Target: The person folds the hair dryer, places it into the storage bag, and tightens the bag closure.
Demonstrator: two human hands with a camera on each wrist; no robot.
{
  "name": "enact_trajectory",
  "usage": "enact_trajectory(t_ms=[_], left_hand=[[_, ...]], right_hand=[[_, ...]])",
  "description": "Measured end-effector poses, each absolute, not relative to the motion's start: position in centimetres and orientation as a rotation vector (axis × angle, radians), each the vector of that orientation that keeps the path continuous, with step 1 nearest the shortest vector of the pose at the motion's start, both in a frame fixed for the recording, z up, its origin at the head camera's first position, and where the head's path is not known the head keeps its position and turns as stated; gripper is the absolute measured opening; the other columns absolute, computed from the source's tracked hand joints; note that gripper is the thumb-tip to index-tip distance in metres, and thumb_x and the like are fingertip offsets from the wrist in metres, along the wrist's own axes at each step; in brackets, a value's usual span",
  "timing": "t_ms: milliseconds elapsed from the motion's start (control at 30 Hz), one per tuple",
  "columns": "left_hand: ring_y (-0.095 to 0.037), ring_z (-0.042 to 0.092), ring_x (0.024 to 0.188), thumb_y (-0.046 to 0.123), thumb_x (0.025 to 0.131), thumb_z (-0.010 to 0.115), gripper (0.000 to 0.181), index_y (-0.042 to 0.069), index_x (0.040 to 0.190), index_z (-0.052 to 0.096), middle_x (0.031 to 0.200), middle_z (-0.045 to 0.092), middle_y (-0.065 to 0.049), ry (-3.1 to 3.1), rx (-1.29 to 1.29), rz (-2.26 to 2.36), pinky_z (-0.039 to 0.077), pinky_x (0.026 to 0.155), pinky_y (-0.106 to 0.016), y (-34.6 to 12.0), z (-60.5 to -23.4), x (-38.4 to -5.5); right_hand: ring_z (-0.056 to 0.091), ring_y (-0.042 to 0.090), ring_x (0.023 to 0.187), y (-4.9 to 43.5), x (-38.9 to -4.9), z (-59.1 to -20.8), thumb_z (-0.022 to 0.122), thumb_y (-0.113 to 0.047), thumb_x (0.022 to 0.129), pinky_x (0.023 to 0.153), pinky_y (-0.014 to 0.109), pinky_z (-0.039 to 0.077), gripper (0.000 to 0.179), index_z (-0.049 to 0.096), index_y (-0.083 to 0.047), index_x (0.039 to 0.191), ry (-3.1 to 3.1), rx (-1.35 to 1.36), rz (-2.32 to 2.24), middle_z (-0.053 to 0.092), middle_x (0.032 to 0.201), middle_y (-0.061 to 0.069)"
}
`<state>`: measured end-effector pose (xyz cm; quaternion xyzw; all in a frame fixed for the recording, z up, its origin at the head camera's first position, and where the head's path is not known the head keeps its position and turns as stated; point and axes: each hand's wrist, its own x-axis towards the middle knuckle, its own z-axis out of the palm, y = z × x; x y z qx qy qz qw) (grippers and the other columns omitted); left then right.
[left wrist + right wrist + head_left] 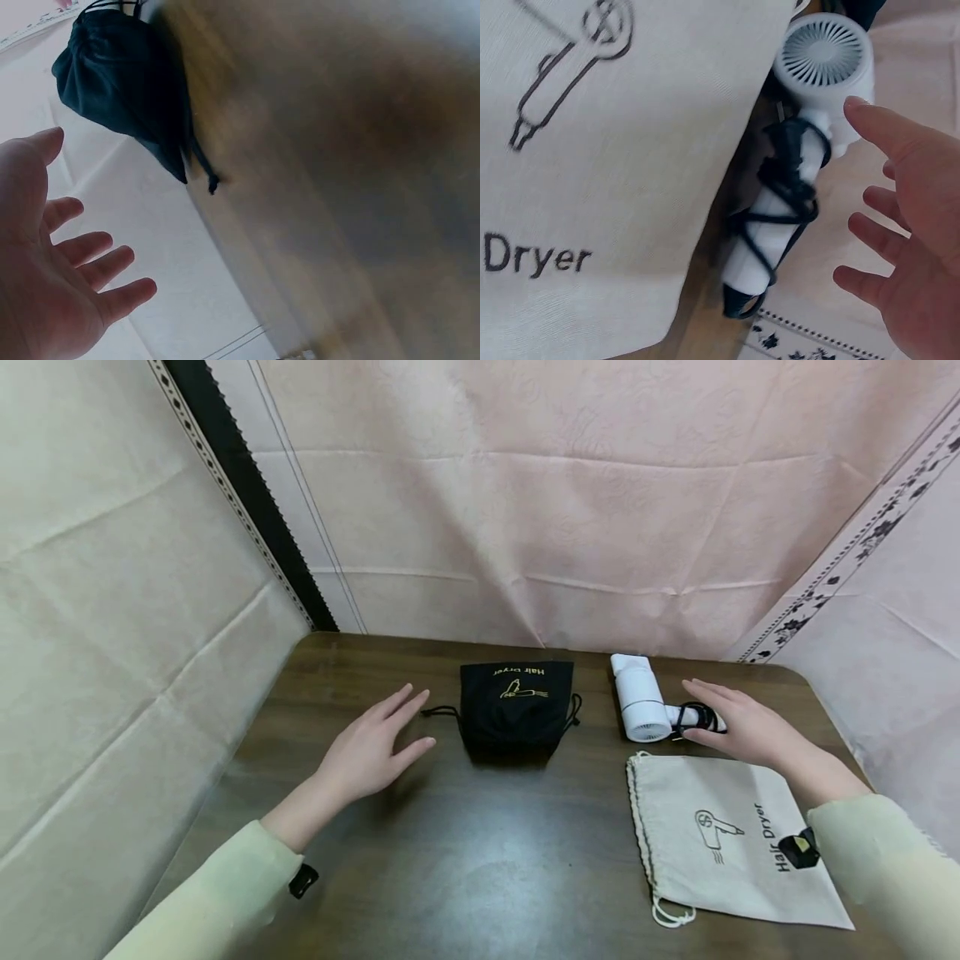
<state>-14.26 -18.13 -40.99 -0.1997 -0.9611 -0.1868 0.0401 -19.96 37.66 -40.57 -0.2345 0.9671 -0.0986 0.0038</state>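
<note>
A white hair dryer lies on the table's right side, its black cord wound around the handle. My right hand is over the handle end with fingers spread, holding nothing; the right wrist view shows the palm beside the dryer. At the middle back stands a black drawstring pouch with gold "Hair Dryer" print. Left of the pouch, my left hand is held over the table, fingers extended and apart from it. In the left wrist view the pouch bulges, its neck gathered.
A cream cloth drawstring bag printed "Hair Dryer" lies flat in front of the dryer, under the right forearm. The brown wooden table ends at a pale curtain behind, with cloth hanging on both sides.
</note>
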Motion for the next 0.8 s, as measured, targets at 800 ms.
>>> enact_trajectory(t_ms=[800], left_hand=[[-0.038,0.047,0.150,0.043,0.103,0.071,0.068,0.016,0.162,0.049,0.167,0.042,-0.019,-2.839,-0.794,-0.440,0.039,0.120,-0.063,-18.5,-44.6,-11.4]], right_hand=[[0.056,0.055,0.131,39.8,-20.8,-44.8,0.091,-0.016,0.084,0.103,0.071,0.046,0.076,0.057,-0.004,0.150,3.117,-1.039,-0.240,0.057,0.149,0.030]])
